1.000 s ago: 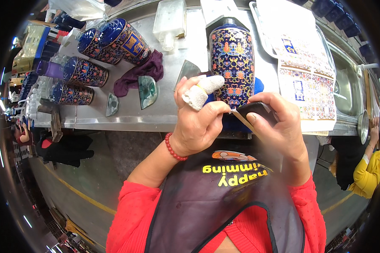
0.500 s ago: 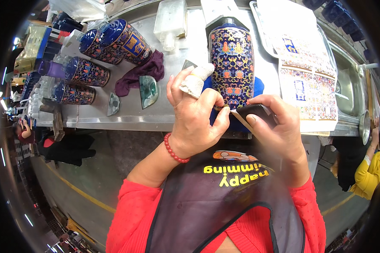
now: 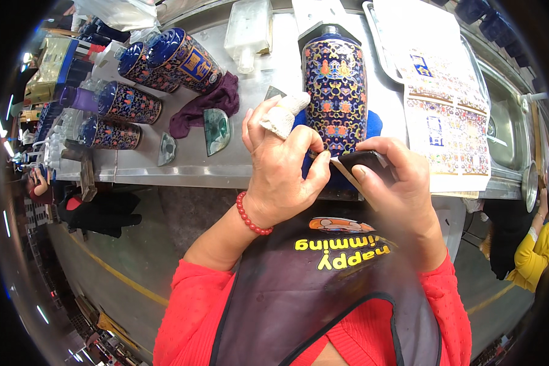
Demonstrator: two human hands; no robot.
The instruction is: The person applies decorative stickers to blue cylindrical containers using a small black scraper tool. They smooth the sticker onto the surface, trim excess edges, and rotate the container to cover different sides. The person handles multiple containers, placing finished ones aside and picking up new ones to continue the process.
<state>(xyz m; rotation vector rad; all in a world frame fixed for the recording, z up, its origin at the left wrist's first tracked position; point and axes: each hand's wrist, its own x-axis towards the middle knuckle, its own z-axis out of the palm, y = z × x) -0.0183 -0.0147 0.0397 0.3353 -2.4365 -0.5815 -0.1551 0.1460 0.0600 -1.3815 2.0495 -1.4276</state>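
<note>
A dark blue bottle (image 3: 335, 91), covered in a colourful floral pattern, lies with its neck away from me on a blue support (image 3: 373, 124). At its near end, my left hand (image 3: 280, 158) is closed, thumb and index finger pinched together; what they hold is too small to make out. White knitted fabric (image 3: 279, 122) with a yellow band covers some of that hand's fingers. My right hand (image 3: 402, 177) grips a dark flat scraper (image 3: 372, 163) with a pale edge, its tip close to the left thumb and the bottle's base.
Left on the metal table (image 3: 189, 174) stand several patterned bottles (image 3: 183, 61), beside a purple cloth (image 3: 204, 107) and green glass-like pieces (image 3: 216, 131). A clear bottle (image 3: 248, 36) lies behind. Printed decal sheets (image 3: 445, 134) lie right, before a sink (image 3: 503, 131). Another person's yellow sleeve (image 3: 531, 259) shows far right.
The scraper in my right hand has tilted slightly, showing more of its pale edge. My left hand stays pinched at the bottle's near end. The whole view has shifted a little.
</note>
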